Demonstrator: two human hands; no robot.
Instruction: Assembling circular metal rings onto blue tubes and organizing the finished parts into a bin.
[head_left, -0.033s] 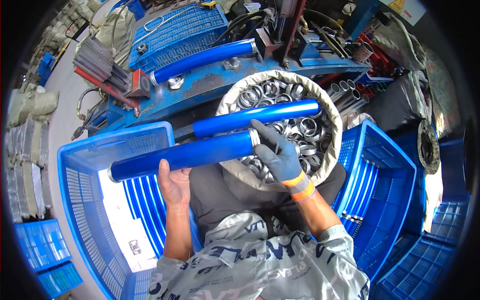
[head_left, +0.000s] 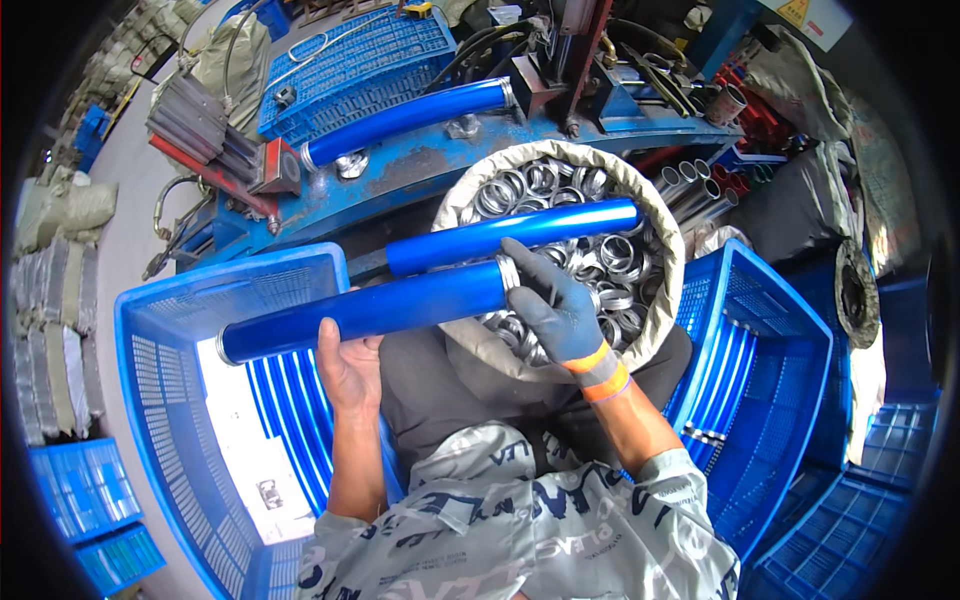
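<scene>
The person's bare left hand (head_left: pixel 352 378) holds a blue tube (head_left: pixel 415 302) from below, thumb on its near side, while the gloved right hand (head_left: pixel 562 312) has thumb and fingers closed about the silver ring (head_left: pixel 509 272) at its right end; the tube slants, its lower left end above a blue crate (head_left: pixel 158 400), and just beyond it a second tube (head_left: pixel 540 228) lies across a sack (head_left: pixel 671 290) of loose metal rings (head_left: pixel 620 256)
</scene>
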